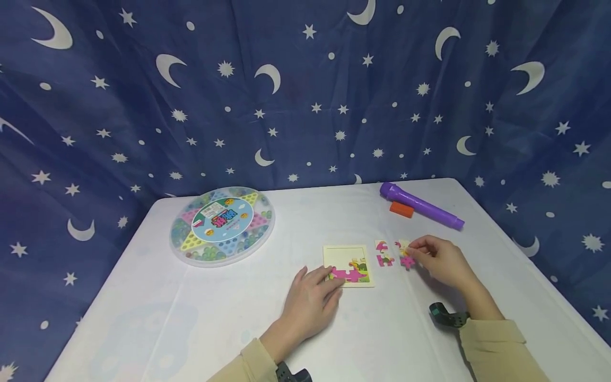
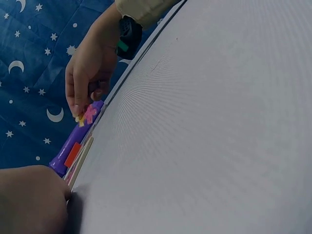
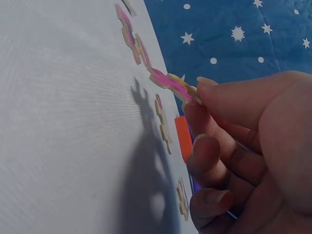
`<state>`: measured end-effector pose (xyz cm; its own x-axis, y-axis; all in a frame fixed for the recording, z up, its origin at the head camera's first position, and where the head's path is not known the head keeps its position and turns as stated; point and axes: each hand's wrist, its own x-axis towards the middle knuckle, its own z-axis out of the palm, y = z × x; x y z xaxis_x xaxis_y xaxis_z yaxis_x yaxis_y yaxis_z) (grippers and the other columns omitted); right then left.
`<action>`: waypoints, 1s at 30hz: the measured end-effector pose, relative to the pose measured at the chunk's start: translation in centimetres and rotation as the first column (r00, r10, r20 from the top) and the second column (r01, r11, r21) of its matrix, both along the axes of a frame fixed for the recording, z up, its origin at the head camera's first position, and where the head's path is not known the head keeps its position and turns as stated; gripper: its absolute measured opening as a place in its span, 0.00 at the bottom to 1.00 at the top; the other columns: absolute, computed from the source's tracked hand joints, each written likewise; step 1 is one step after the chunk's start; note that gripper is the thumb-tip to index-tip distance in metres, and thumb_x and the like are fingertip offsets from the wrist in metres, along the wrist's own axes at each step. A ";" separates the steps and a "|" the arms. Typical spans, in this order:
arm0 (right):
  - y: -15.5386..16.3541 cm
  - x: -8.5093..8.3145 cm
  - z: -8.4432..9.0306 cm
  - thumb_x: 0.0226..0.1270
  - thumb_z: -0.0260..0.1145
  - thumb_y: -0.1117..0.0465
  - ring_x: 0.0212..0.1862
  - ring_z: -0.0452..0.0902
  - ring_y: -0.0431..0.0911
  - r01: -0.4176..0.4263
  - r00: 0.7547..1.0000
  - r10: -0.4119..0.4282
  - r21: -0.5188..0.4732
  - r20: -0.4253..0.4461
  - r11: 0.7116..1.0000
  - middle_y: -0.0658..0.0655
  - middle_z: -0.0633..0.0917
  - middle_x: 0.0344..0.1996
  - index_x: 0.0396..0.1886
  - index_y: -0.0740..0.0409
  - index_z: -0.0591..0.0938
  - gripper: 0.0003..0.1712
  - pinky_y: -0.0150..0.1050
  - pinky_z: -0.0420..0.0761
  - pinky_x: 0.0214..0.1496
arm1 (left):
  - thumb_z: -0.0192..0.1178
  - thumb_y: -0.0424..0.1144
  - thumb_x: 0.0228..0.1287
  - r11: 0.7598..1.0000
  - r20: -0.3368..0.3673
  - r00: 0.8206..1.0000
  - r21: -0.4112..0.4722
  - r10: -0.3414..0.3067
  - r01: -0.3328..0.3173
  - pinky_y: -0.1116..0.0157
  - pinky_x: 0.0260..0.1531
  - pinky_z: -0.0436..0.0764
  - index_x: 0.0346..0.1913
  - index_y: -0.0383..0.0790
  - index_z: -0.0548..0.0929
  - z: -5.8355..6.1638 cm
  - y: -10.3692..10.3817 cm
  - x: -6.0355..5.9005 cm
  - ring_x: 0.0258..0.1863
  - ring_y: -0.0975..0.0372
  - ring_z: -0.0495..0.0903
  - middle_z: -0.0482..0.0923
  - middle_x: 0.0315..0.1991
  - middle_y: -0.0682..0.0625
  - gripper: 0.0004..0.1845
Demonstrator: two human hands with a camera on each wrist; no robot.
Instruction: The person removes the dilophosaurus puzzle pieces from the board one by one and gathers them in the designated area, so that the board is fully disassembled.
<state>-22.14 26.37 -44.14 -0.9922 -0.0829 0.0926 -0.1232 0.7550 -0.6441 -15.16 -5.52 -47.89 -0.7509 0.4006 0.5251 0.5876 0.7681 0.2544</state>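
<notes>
My right hand (image 1: 441, 261) pinches a pink and yellow puzzle piece (image 3: 170, 86) between thumb and fingertips, holding it just above the table in the right wrist view. My left hand (image 1: 311, 303) rests at the lower left of a square puzzle board (image 1: 338, 255), with relaxed fingers touching its edge. Pink and green dinosaur pieces (image 1: 350, 275) fill the lower part of the board; its upper left is bare cream. Between board and right hand lie loose puzzle pieces (image 1: 385, 261). Another piece (image 3: 163, 124) lies on the table beneath the right hand.
Behind the right hand lie a purple toy microphone (image 1: 425, 206) and an orange block (image 1: 401, 209). A round Chinese checkers set (image 1: 221, 225) sits at the back left. A dark blue curtain (image 1: 305, 143) with moons and stars hangs behind the white table (image 1: 229, 313).
</notes>
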 end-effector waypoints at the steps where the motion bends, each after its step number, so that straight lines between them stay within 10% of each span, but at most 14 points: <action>1: 0.0 0.0 -0.1 0.60 0.64 0.44 0.27 0.71 0.48 0.005 1.000 -0.005 0.011 -0.006 1.000 0.53 0.78 0.27 0.40 0.52 0.79 0.18 0.37 0.74 0.22 | 0.57 0.47 0.62 1.000 -0.002 1.000 -0.003 -0.001 0.001 0.44 0.56 0.62 0.48 0.54 0.84 0.0 0.0 0.0 0.56 0.57 0.73 0.77 0.53 0.48 0.13; 16: 0.0 -0.2 -0.7 0.60 0.65 0.46 0.31 0.72 0.47 0.053 0.993 -0.042 0.097 -0.114 0.994 0.50 0.80 0.28 0.36 0.50 0.80 0.14 0.39 0.72 0.32 | 0.57 0.42 0.63 1.000 0.038 0.999 -0.031 0.007 -0.005 0.45 0.57 0.63 0.48 0.55 0.84 0.4 0.1 0.1 0.56 0.56 0.73 0.77 0.54 0.48 0.13; 30: -4.1 1.4 0.9 0.59 0.66 0.46 0.26 0.69 0.46 -0.059 0.998 0.060 0.024 -0.037 0.998 0.47 0.79 0.28 0.38 0.43 0.80 0.11 0.36 0.70 0.19 | 0.57 0.41 0.61 1.000 0.034 0.999 -0.026 -0.008 0.009 0.43 0.56 0.63 0.47 0.56 0.85 0.5 -0.4 1.6 0.54 0.57 0.75 0.77 0.53 0.49 0.13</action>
<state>-20.70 22.24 -43.26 -0.9813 -0.1441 0.1274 -0.1922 0.7602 -0.6206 -13.59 -5.93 -47.36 -0.7645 0.4203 0.4887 0.5855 0.7699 0.2538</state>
